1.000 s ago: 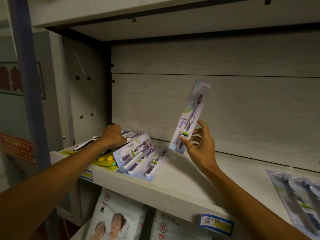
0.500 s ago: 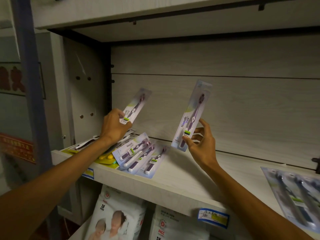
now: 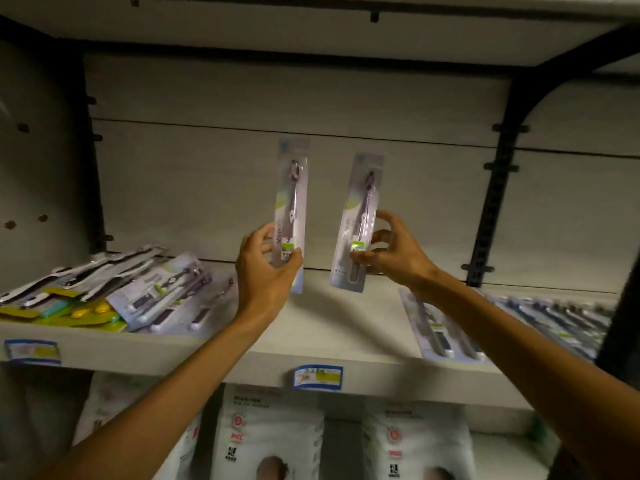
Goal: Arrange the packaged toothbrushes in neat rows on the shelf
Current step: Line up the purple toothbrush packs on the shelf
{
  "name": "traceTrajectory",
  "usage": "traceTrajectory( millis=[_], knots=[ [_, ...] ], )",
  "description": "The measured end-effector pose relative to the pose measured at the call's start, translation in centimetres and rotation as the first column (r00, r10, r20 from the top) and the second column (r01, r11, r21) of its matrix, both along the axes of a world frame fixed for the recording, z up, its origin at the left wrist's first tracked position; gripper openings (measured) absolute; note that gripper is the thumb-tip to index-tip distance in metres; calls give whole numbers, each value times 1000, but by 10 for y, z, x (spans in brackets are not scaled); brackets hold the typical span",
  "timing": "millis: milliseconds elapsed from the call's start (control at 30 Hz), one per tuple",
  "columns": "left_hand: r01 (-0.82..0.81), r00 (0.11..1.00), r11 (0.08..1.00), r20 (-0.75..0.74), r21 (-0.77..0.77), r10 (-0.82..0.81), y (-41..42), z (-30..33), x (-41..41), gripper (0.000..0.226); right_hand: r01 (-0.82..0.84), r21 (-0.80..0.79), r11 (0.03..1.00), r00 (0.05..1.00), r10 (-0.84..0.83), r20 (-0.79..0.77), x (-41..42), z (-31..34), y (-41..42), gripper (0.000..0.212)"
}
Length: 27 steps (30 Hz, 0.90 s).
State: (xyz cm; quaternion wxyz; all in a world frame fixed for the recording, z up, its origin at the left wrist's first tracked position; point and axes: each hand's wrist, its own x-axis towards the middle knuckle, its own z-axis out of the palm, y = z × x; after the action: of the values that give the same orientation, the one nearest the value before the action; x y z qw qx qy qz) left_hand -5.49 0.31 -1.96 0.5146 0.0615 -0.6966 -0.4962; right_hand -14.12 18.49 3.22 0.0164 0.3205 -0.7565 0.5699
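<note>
Holding one packaged toothbrush in each hand, both upright against the pale back panel (image 3: 415, 202), above the bare middle stretch of the shelf (image 3: 346, 327).

Left hand (image 3: 266, 268): fingers curled round the lower part of the left pack (image 3: 291, 202), thumb on the front near the green label. Pack stands nearly vertical, brush head up.

Right hand (image 3: 391, 254): fingers pinch the right pack (image 3: 360, 220) near its middle, thumb in front, the others behind. Pack leans slightly, top tipped to the right. Its lower edge hangs clear of the shelf board.

The two packs are near each other but apart, faces toward me. Reason for the hold, as I judge it: gripping low keeps the printed fronts visible, so I can match orientation before setting them down side by side.

Surroundings: loose heap of packs (image 3: 156, 289) on the left end of the shelf, overlapping at mixed angles, some yellow-green ones (image 3: 86, 311) beneath. Flat-lying packs (image 3: 446, 327) on the right end, more orderly. Price label (image 3: 317, 377) on the shelf's front edge, just below the gap.

Judgement: the gap between heap and right-hand group is the likely place for a new row. Heap is not yet sorted; most of the task remains.

Risk: the tilted right pack may land skewed unless straightened first.
</note>
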Motion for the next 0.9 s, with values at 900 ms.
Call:
traceTrajectory(
  millis=[900],
  knots=[
    [84,992,987,105,-134,-70,34,-28,-29,62,51,879,474,997,35,-76,-1,-26,80,43]
  ],
)
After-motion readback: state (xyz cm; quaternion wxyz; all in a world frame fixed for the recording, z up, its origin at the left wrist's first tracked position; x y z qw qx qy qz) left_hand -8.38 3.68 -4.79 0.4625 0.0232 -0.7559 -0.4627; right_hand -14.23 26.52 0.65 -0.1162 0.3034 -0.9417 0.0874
